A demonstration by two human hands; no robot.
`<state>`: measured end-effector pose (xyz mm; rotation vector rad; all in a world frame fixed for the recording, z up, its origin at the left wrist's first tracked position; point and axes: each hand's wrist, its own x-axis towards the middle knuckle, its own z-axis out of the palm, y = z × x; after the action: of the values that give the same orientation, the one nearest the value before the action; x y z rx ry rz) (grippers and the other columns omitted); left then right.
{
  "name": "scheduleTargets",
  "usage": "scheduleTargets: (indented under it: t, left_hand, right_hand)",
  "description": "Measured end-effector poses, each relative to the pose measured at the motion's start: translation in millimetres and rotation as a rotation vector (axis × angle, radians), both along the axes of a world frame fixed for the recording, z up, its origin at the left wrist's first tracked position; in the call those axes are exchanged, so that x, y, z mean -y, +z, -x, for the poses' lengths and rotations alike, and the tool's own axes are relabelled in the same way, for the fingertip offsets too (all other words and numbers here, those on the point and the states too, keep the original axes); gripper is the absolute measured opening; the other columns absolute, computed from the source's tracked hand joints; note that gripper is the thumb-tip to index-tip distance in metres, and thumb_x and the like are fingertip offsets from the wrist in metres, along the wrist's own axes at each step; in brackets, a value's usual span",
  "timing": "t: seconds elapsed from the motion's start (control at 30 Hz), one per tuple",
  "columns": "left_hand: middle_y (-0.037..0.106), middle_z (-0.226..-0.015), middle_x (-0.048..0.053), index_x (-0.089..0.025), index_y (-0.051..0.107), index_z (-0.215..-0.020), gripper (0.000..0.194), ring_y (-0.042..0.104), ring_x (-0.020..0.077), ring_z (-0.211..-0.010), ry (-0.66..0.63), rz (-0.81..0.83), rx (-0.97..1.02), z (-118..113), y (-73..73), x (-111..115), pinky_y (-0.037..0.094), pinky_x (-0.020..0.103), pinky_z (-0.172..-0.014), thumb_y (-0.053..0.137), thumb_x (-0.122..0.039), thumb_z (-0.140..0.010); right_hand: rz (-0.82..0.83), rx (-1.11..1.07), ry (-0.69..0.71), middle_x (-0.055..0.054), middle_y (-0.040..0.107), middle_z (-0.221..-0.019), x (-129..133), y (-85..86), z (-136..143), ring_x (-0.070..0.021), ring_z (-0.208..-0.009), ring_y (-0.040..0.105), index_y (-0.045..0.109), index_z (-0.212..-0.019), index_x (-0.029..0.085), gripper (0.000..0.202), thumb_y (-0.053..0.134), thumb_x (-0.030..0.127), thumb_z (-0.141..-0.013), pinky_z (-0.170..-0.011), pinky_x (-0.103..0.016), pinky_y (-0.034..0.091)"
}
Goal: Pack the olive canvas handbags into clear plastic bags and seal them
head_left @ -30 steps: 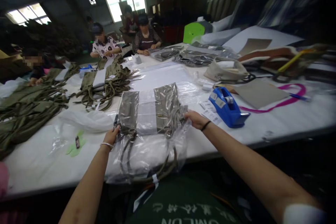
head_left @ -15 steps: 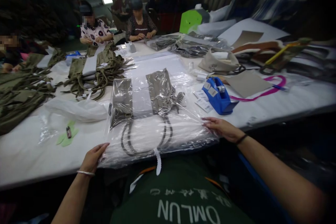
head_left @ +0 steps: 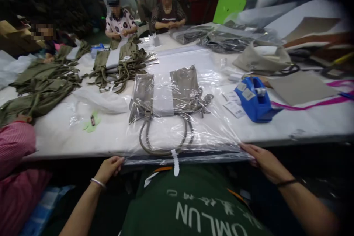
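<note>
A clear plastic bag lies over the table's front edge, with an olive handbag inside it. The handbag has a white paper band round its middle, and its looped handles point toward me. My left hand pinches the near left corner of the plastic. On the other side, my right hand grips the near right corner, so the front edge is stretched between them. A white serrated tag hangs at the front edge near the handles.
A blue tape dispenser stands right of the plastic, beside printed labels. More olive handbags lie to the left. A marker on green paper is nearby. Co-workers sit across the table, and a pink sleeve shows at left.
Both hands have drawn the front edge of the plastic bag toward me and out past the table edge, making it tauter. The view has turned left, and a pink-sleeved person has come into it.
</note>
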<state>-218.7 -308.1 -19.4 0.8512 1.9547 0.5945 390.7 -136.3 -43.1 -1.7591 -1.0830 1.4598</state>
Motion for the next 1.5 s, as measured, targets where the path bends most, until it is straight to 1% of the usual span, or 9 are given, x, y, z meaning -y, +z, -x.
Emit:
scheduleTargets:
  t: [0.17,0.33,0.6,0.77,0.9,1.0,1.2,1.37,1.5]
  left_hand:
    - [0.068,-0.067,0.007,-0.018,0.064,-0.07,0.029,0.065,0.0214,-0.063,-0.328,0.201,-0.579,10.5,44.9,-20.2,0.049,0.031,-0.064,0.062,-0.044,-0.082]
    - [0.069,-0.12,0.011,-0.019,0.064,-0.118,0.032,0.064,0.0231,-0.113,-0.463,-0.629,-0.707,-71.3,75.2,-114.7,0.049,0.039,-0.101,0.05,-0.038,-0.096]
    - [0.037,-0.157,0.016,-0.013,0.047,-0.144,0.05,0.026,0.0276,-0.15,-1.214,-0.773,-0.615,-265.4,-15.3,-165.6,0.024,0.051,-0.122,0.049,-0.031,-0.097]
    - [0.027,-0.16,0.021,-0.003,0.032,-0.151,0.056,0.015,0.0276,-0.152,-1.233,-0.813,-0.632,-261.1,-35.7,-137.8,0.017,0.049,-0.124,0.036,-0.018,-0.098]
    - [0.033,-0.159,0.017,-0.007,0.033,-0.151,0.058,0.021,0.026,-0.151,-1.241,-0.796,-0.467,-211.5,-31.2,-110.0,0.027,0.045,-0.122,0.041,-0.02,-0.095]
    - [0.061,-0.139,0.007,-0.022,0.058,-0.134,0.042,0.051,0.017,-0.135,-1.048,-0.868,-0.31,-157.8,-21.6,-70.7,0.038,0.036,-0.115,0.041,-0.017,-0.096]
    - [0.063,-0.132,0.012,-0.021,0.06,-0.132,0.043,0.057,0.0274,-0.124,0.177,-0.639,-0.589,-57.6,-4.1,-14.4,0.041,0.045,-0.111,0.054,-0.038,-0.093]
    - [0.072,-0.092,0.009,-0.011,0.055,-0.138,0.08,0.068,0.0238,-0.08,0.27,-0.258,-0.081,-39.0,1.0,-19.0,0.056,0.035,-0.077,0.068,-0.06,-0.076]
    - [0.07,-0.082,0.002,-0.017,0.061,-0.133,0.064,0.063,0.0172,-0.07,0.205,-0.378,-0.283,-74.3,52.0,-25.3,0.052,0.028,-0.071,0.062,-0.057,-0.082]
  right_hand:
    - [0.089,-0.116,0.046,-0.013,0.07,-0.119,4.7,-7.5,-11.9,-0.0256,-0.097,0.07,0.079,-0.095,0.031,0.038,0.081,0.055,-0.065,-0.072,-0.03,0.061]
    - [-0.009,0.006,-0.003,-0.009,0.075,-0.093,3.8,11.8,12.1,-0.0271,-0.09,0.071,0.075,-0.086,0.021,0.043,0.081,0.055,-0.061,-0.084,-0.035,0.06]
    - [-0.446,0.391,0.173,-0.003,0.064,-0.072,8.1,97.0,68.8,-0.0193,-0.074,0.06,0.06,-0.065,0.022,0.039,0.061,0.057,-0.082,-0.07,-0.027,0.049]
    - [-0.648,0.104,0.467,-0.001,0.057,-0.064,-56.7,102.8,206.1,-0.0159,-0.068,0.054,0.054,-0.06,0.02,0.048,0.053,0.058,-0.089,-0.074,-0.027,0.045]
    - [-0.592,0.04,0.189,-0.001,0.053,-0.057,-105.5,57.8,303.4,-0.0155,-0.06,0.051,0.05,-0.056,0.021,0.054,0.043,0.064,-0.088,-0.066,-0.028,0.043]
    - [-0.651,0.107,0.149,-0.005,0.063,-0.071,-114.4,27.4,331.7,-0.0184,-0.071,0.057,0.061,-0.068,0.018,0.055,0.037,0.061,-0.093,-0.075,-0.031,0.045]
    - [-0.831,0.383,0.409,-0.016,0.052,-0.144,-83.6,13.7,348.7,-0.0289,-0.137,0.04,0.056,-0.136,0.014,0.057,0.035,0.052,-0.1,-0.115,-0.046,0.024]
    - [-0.679,0.601,0.597,-0.014,0.014,-0.166,-55.7,20.5,377.6,-0.0393,-0.152,-0.002,0.026,-0.157,0.017,0.082,0.04,0.067,-0.094,-0.118,-0.063,0.002]
    - [-0.662,0.675,0.665,-0.019,0.0,-0.166,-43.7,20.0,395.7,-0.0456,-0.149,-0.013,0.021,-0.159,0.014,0.105,0.054,0.076,-0.081,-0.113,-0.07,-0.007]
